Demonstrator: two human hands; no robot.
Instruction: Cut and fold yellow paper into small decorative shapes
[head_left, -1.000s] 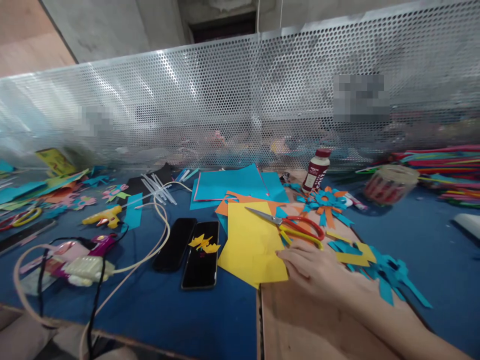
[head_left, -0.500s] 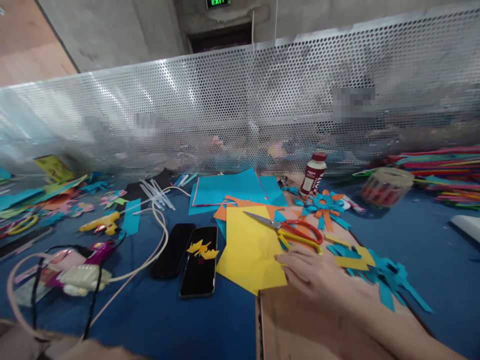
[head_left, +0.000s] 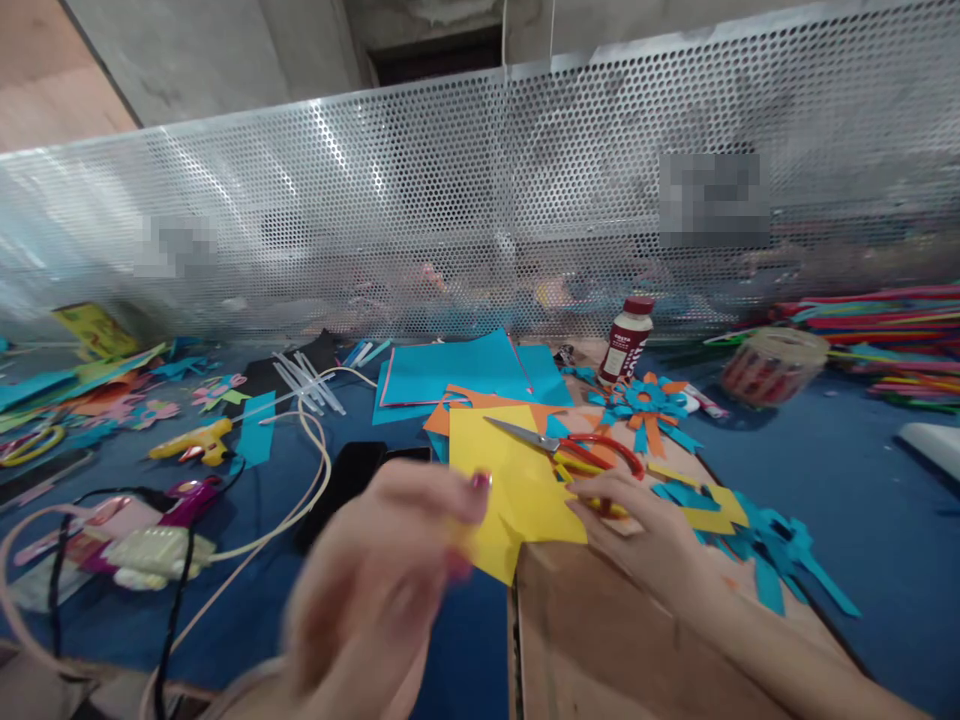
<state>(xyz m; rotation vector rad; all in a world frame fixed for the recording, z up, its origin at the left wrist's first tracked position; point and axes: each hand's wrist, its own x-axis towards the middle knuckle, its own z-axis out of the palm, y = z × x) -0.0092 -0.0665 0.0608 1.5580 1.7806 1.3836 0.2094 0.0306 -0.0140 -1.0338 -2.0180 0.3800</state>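
My right hand (head_left: 649, 535) has its fingertips closed at the right edge of a yellow paper sheet (head_left: 495, 480), whose lower right corner looks lifted. Scissors (head_left: 600, 452) with red and yellow handles lie across the sheet, their lower handle partly behind my fingers. Blurred by motion, my left hand (head_left: 382, 590) is raised in front of the sheet's left side with fingers curled into a pinch. A yellowish smear shows at its fingertips, too blurred to make out. Behind that hand, two black phones (head_left: 356, 470) are mostly covered.
Blue paper sheets (head_left: 450, 370) lie behind the yellow one. At right are blue paper flowers (head_left: 776, 550), a bottle (head_left: 628, 340) and a clear tub (head_left: 776, 368). A yellow glue gun (head_left: 193, 442), cables (head_left: 322, 460) and a power strip (head_left: 154, 555) occupy the left. A perforated metal screen (head_left: 450, 200) stands behind.
My left hand has come up from the bottom left edge to in front of the phones. My right hand has shifted slightly right, and the sheet's lower right part has moved with it.
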